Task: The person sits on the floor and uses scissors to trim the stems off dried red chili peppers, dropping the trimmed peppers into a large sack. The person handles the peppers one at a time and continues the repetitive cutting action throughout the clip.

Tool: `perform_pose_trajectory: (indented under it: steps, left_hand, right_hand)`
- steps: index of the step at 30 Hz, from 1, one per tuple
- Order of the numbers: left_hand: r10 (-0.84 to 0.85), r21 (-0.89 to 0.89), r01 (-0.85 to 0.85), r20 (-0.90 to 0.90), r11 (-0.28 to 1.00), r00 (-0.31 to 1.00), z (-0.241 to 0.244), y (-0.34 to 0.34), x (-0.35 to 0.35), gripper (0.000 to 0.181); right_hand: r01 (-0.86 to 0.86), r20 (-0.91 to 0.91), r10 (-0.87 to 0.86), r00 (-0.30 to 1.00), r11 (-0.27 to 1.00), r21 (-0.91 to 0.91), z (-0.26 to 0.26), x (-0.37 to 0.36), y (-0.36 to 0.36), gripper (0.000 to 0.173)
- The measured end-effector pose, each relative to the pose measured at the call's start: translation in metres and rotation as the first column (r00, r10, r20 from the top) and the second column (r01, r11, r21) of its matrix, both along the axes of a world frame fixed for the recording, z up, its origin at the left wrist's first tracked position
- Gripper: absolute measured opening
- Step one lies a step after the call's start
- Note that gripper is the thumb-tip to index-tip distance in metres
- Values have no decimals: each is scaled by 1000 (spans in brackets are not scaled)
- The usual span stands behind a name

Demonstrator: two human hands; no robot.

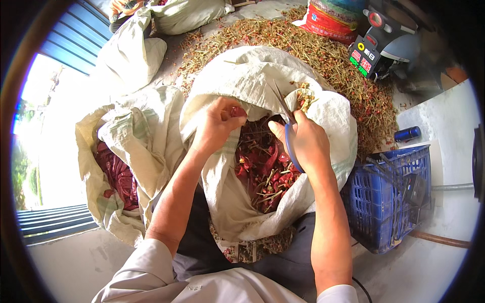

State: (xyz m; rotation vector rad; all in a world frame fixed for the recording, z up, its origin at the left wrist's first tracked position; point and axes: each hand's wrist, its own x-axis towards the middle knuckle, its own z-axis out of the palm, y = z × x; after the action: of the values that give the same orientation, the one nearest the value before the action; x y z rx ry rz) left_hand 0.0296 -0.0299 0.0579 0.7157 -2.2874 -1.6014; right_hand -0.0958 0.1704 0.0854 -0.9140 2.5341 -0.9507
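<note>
Between the fingers of my left hand (218, 123) is a dried red chili pepper (238, 111), partly hidden by the fingertips. My right hand (308, 142) grips a pair of scissors (291, 142) with blue handles; the blades point up and away, slightly apart. Both hands are above the mouth of a white woven sack (242, 81) with its rim rolled down. Inside it lie dried red chilies with stems (269, 163). To the left, a second woven sack (151, 147) gapes over a heap of dark red chilies (117, 174).
Cut stems (363, 102) cover the floor beyond the sack. A blue plastic crate (379, 200) stands at right, with a blue cylinder (407, 134) above it. A scooter (394, 41) and a printed sack (333, 19) are at the back right. Another person (125, 9) appears beside sacks at top left.
</note>
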Motion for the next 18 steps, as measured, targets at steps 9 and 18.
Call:
perform_pose_trajectory:
  steps: [9, 18]
  left_hand:
    - [340, 777, 29, -309, 629, 888, 1, -15, 2, 16]
    - [555, 882, -42, -257, 469, 791, -12, -20, -1, 6]
  right_hand:
    - [-111, 9, 111, 994, 991, 70, 0, 8, -5, 49]
    - [-242, -5, 242, 970, 969, 46, 4, 20, -16, 59]
